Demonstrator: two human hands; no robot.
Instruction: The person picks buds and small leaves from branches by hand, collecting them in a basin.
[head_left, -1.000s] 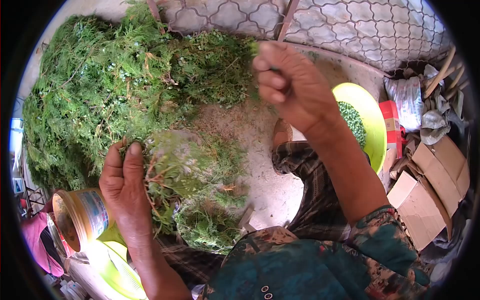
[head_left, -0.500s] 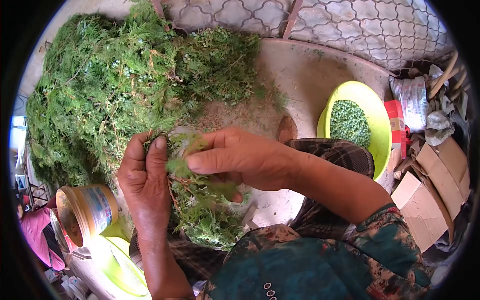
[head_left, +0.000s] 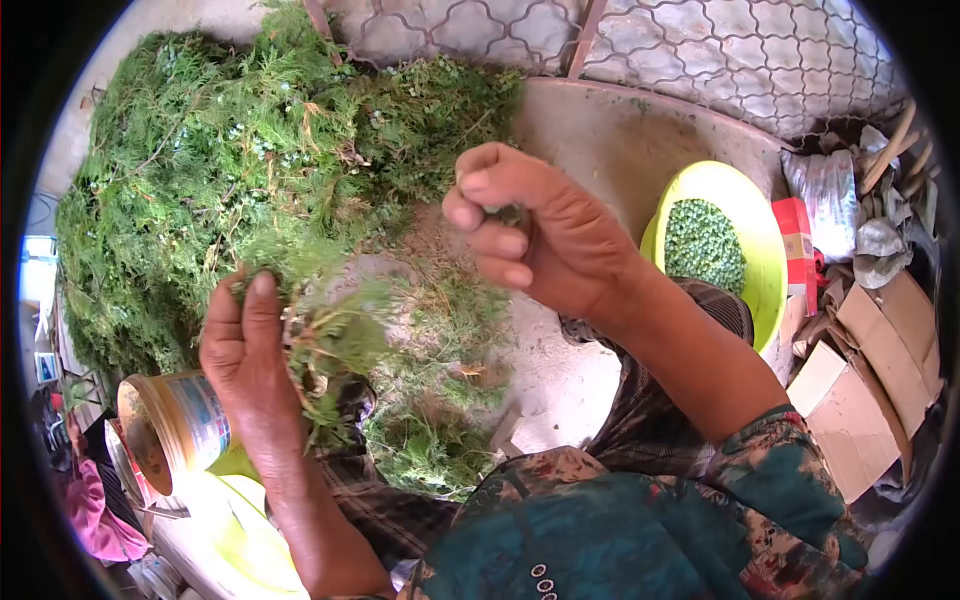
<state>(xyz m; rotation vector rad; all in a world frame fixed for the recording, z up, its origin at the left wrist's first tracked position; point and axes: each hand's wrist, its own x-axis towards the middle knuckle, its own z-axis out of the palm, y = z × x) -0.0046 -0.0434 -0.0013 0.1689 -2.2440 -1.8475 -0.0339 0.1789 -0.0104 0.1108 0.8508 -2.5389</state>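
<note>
My left hand [head_left: 250,345] is closed on a leafy evergreen sprig [head_left: 340,335], pinched between thumb and fingers; the sprig is blurred. My right hand [head_left: 550,220] is raised apart from it, fingers curled in. A bit of green shows inside the right palm, too small to name. Beyond my left hand rises a big heap of evergreen branches [head_left: 200,170] with pale berries among the leaves. Below, between my legs, lie loose cut sprigs [head_left: 425,445]. At the right, a yellow-green basin [head_left: 770,250] holds many small green berries [head_left: 705,243].
A tan bucket [head_left: 155,430] lies tipped at the left, near another yellow-green container [head_left: 240,530]. Flattened cardboard [head_left: 850,410], a red box [head_left: 793,240] and plastic bags [head_left: 820,195] crowd the right. A wire-mesh fence [head_left: 720,60] runs along the back. Another person's pink clothing [head_left: 100,510] shows at lower left.
My right hand has come away from the sprig, up and to the right. My left hand, still gripping the sprig, has shifted a little left.
</note>
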